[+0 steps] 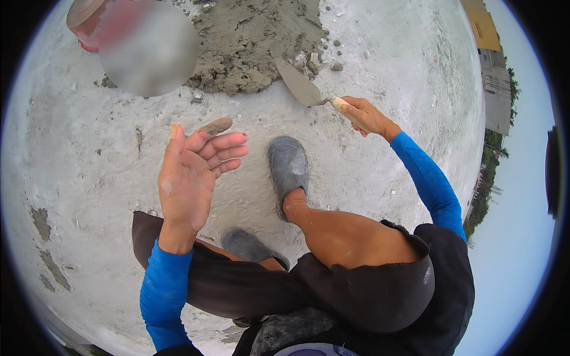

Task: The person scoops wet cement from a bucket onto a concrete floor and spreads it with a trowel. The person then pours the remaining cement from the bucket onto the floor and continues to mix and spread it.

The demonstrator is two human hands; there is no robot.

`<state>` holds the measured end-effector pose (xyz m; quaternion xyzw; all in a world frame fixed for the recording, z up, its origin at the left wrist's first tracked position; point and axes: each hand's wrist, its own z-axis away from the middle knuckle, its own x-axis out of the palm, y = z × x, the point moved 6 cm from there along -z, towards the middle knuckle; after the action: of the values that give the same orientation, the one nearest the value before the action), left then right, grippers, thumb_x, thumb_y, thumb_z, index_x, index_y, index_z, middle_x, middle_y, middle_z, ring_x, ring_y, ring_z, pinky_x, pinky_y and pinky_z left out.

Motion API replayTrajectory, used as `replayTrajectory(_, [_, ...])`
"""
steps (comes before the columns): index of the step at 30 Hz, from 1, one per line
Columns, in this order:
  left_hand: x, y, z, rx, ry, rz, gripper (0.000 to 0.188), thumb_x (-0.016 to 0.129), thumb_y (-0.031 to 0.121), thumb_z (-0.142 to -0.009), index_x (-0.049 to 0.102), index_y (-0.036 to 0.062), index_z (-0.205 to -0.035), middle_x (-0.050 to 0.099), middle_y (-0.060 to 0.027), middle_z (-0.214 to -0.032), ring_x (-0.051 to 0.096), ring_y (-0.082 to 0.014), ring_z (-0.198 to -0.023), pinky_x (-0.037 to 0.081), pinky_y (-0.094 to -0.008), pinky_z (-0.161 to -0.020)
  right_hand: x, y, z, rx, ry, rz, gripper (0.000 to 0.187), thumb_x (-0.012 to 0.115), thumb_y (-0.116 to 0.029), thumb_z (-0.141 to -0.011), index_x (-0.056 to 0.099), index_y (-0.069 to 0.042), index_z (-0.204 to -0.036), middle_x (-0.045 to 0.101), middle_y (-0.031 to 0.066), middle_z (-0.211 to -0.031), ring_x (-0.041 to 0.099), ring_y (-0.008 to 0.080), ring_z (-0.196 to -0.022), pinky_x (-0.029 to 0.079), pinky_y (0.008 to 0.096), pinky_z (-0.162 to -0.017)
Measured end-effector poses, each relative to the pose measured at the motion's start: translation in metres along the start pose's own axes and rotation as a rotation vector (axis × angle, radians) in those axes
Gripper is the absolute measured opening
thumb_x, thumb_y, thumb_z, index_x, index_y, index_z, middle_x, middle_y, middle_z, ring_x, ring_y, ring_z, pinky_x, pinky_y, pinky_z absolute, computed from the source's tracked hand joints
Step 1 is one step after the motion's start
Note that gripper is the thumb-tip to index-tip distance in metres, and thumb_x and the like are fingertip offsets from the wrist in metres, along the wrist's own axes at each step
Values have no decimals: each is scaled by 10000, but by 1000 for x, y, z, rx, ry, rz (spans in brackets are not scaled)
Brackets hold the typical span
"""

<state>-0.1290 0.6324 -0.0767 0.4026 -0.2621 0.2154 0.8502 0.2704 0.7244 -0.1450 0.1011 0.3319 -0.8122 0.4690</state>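
My right hand (367, 116) is wrapped round the pale handle of a pointed trowel (301, 88), out to the right of my front foot. The trowel's grey, mortar-smeared blade points up and left, its tip at the edge of a spread of wet mortar (252, 50) on the ground. My left hand (199, 160) is raised above the ground, palm showing and fingers stretched out, with nothing in it. One of its fingers has a grey, mortar-coloured covering. Blue sleeves reach down both my forearms.
A red bucket (89, 21) stands at the far left, partly behind a blurred round patch. My feet in grey clogs (289, 163) are on the pale, rough concrete floor (89, 178). Small mortar crumbs (337, 66) lie beside the spread. Buildings (496, 77) and greenery appear beyond the right edge.
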Motion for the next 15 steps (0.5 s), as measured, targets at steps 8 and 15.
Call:
replayTrajectory(8, [0, 1, 6, 9, 19, 15, 833, 243, 641, -1103, 581, -43, -1438, 720, -205, -1270, 665, -272, -1182, 453, -399, -1048, 34, 9, 64, -77, -103, 34, 573, 501, -479, -1083, 614, -73, -1470, 597, 46, -767, 589, 126, -590, 495, 288, -442])
replayTrajectory(15, [6, 1, 1, 8, 0, -43, 837, 211, 621, -1111, 534, -61, -1472, 696, -233, -1302, 662, -313, -1206, 474, -431, -1055, 17, -40, -20, -78, 17, -254, 542, 500, -425, -1090, 602, -50, -1467, 571, 35, -732, 579, 115, -580, 479, 273, -429])
